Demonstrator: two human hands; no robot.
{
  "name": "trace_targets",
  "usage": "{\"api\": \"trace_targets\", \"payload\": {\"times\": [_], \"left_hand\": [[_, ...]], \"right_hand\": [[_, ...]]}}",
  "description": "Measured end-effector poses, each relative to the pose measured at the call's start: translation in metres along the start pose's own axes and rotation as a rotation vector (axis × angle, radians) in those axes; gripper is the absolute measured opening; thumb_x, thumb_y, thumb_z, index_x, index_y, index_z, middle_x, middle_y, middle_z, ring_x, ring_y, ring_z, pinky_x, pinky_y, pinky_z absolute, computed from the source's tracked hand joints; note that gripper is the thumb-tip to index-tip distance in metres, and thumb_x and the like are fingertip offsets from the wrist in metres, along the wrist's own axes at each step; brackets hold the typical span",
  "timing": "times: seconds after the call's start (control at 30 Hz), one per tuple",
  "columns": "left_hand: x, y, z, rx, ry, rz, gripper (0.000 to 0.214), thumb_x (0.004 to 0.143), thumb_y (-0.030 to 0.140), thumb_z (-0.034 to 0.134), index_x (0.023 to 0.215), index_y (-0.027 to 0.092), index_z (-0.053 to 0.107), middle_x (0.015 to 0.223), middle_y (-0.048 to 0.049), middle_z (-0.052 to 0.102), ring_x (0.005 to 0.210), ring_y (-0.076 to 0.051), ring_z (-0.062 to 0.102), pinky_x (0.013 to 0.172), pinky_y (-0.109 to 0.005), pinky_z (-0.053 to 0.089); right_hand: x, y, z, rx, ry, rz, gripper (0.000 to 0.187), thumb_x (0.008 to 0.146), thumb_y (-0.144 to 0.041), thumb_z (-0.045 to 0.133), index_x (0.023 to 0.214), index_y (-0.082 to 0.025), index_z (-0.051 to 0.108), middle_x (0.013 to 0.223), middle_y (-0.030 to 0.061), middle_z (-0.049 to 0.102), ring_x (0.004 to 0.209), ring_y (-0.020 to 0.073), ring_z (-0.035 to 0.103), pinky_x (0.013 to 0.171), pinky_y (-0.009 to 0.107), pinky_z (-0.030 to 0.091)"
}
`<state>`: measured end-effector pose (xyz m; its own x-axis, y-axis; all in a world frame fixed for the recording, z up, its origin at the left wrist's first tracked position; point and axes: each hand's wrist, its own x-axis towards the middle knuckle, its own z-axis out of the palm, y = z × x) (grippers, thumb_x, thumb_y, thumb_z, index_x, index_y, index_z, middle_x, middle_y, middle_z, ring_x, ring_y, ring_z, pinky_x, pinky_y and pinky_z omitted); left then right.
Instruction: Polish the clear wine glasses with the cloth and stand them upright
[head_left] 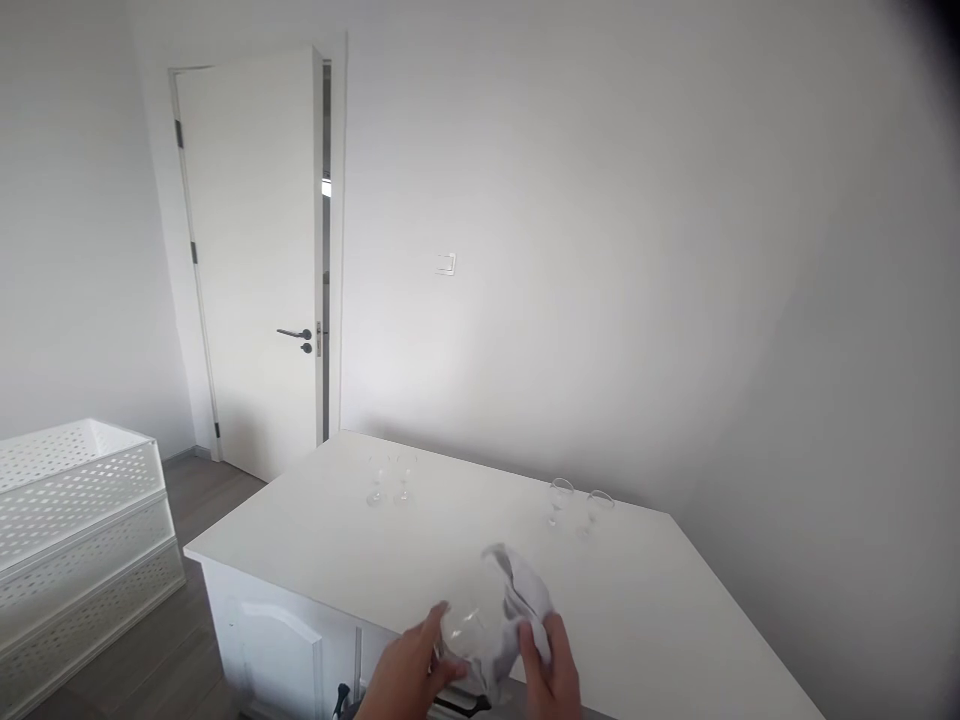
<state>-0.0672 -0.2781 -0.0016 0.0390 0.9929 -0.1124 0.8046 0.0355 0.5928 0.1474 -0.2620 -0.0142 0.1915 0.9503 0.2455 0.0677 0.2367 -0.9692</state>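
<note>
My left hand (409, 670) is wrapped round the bowl of a clear wine glass (466, 625) at the bottom middle of the head view. My right hand (553, 668) grips a grey-white cloth (517, 600) that covers the glass's right side and top. Both hands hover over the near edge of a white counter (450, 540). Two clear glasses (388, 480) stand at the counter's far left. Two more stemmed glasses (577, 505) stand at its far middle by the wall.
A white door (255, 270) with a dark handle stands slightly ajar at the back left. Stacked white perforated crates (75, 530) sit on the wood floor at the left. A light switch (446, 264) is on the grey wall. White cabinet fronts (277, 640) lie below the counter.
</note>
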Motion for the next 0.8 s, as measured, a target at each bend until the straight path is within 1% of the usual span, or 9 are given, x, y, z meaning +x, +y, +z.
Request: {"api": "trace_targets", "payload": {"times": [0.07, 0.17, 0.3, 0.4, 0.47, 0.57, 0.67, 0.73, 0.8], "left_hand": [[0.021, 0.013, -0.011, 0.131, 0.068, 0.136, 0.072, 0.094, 0.024, 0.058, 0.163, 0.02, 0.038, 0.148, -0.0147, 0.064, 0.125, -0.03, 0.066, 0.11, -0.042, 0.041], [0.064, 0.019, -0.013, 0.303, 0.13, 0.3, 0.064, 0.097, 0.015, 0.055, 0.16, 0.017, 0.041, 0.143, -0.0179, 0.067, 0.121, -0.032, 0.067, 0.106, -0.049, 0.041], [0.116, 0.007, 0.006, 0.474, 0.251, 0.475, 0.061, 0.099, 0.011, 0.057, 0.157, 0.018, 0.043, 0.122, -0.0152, 0.074, 0.108, -0.029, 0.071, 0.101, -0.049, 0.043], [0.136, -0.001, 0.023, 0.538, 0.308, 0.635, 0.057, 0.1, 0.013, 0.057, 0.156, 0.02, 0.044, 0.111, -0.011, 0.074, 0.102, -0.027, 0.072, 0.103, -0.051, 0.041], [0.139, -0.002, 0.025, 0.529, 0.311, 0.681, 0.055, 0.101, 0.015, 0.054, 0.155, 0.019, 0.045, 0.11, -0.0115, 0.074, 0.101, -0.028, 0.071, 0.103, -0.052, 0.04], [0.135, 0.003, 0.004, 0.385, 0.222, 0.622, 0.05, 0.101, 0.017, 0.053, 0.151, 0.018, 0.05, 0.107, -0.0112, 0.077, 0.096, -0.027, 0.07, 0.098, -0.046, 0.042], [0.126, 0.012, -0.035, 0.123, -0.109, 0.597, 0.031, 0.099, 0.029, 0.056, 0.128, 0.023, 0.066, 0.096, -0.0048, 0.078, 0.086, -0.024, 0.068, 0.082, -0.034, 0.046], [0.122, 0.018, -0.055, 0.046, -0.338, 0.599, 0.024, 0.098, 0.039, 0.058, 0.108, 0.023, 0.071, 0.093, -0.0038, 0.077, 0.081, -0.023, 0.068, 0.072, -0.03, 0.045], [0.121, 0.024, -0.062, 0.096, -0.272, 0.562, 0.025, 0.097, 0.04, 0.057, 0.108, 0.022, 0.071, 0.094, -0.0056, 0.077, 0.084, -0.025, 0.069, 0.073, -0.031, 0.045]], "right_hand": [[0.023, -0.005, 0.012, 0.015, -0.121, -0.099, 0.055, 0.093, -0.063, 0.067, 0.127, -0.02, 0.067, 0.122, 0.0109, 0.069, 0.114, 0.0268, 0.065, 0.094, 0.033, 0.056], [0.053, 0.004, 0.022, 0.006, -0.298, -0.094, 0.049, 0.093, -0.065, 0.064, 0.106, -0.019, 0.07, 0.101, 0.008, 0.07, 0.093, 0.0231, 0.065, 0.083, 0.031, 0.055], [0.086, 0.027, 0.02, 0.02, -0.238, 0.091, 0.06, 0.085, -0.074, 0.067, 0.115, -0.022, 0.069, 0.116, 0.011, 0.069, 0.111, 0.0285, 0.061, 0.091, 0.035, 0.051], [0.109, 0.027, 0.013, 0.03, -0.422, 0.165, 0.06, 0.088, -0.075, 0.062, 0.116, -0.023, 0.066, 0.103, 0.0066, 0.066, 0.097, 0.0246, 0.06, 0.087, 0.036, 0.05], [0.12, 0.019, 0.009, 0.055, -0.555, 0.214, 0.061, 0.094, -0.073, 0.053, 0.133, -0.026, 0.059, 0.103, 0.0039, 0.065, 0.09, 0.0219, 0.059, 0.086, 0.036, 0.05], [0.125, 0.005, 0.004, -0.025, -0.633, 0.135, 0.067, 0.101, -0.066, 0.045, 0.157, -0.031, 0.043, 0.119, 0.0053, 0.066, 0.102, 0.0234, 0.06, 0.1, 0.041, 0.046], [0.115, -0.004, -0.003, -0.171, -0.731, -0.066, 0.063, 0.105, -0.061, 0.041, 0.16, -0.033, 0.043, 0.134, 0.0076, 0.065, 0.116, 0.0271, 0.059, 0.113, 0.048, 0.038], [0.107, -0.005, -0.006, -0.154, -0.805, -0.106, 0.059, 0.105, -0.06, 0.042, 0.158, -0.036, 0.048, 0.152, 0.0066, 0.056, 0.134, 0.0294, 0.052, 0.121, 0.049, 0.031], [0.102, -0.005, -0.005, -0.008, -0.776, -0.031, 0.06, 0.104, -0.06, 0.044, 0.16, -0.038, 0.044, 0.162, 0.0041, 0.046, 0.146, 0.0292, 0.043, 0.125, 0.049, 0.026]]}}
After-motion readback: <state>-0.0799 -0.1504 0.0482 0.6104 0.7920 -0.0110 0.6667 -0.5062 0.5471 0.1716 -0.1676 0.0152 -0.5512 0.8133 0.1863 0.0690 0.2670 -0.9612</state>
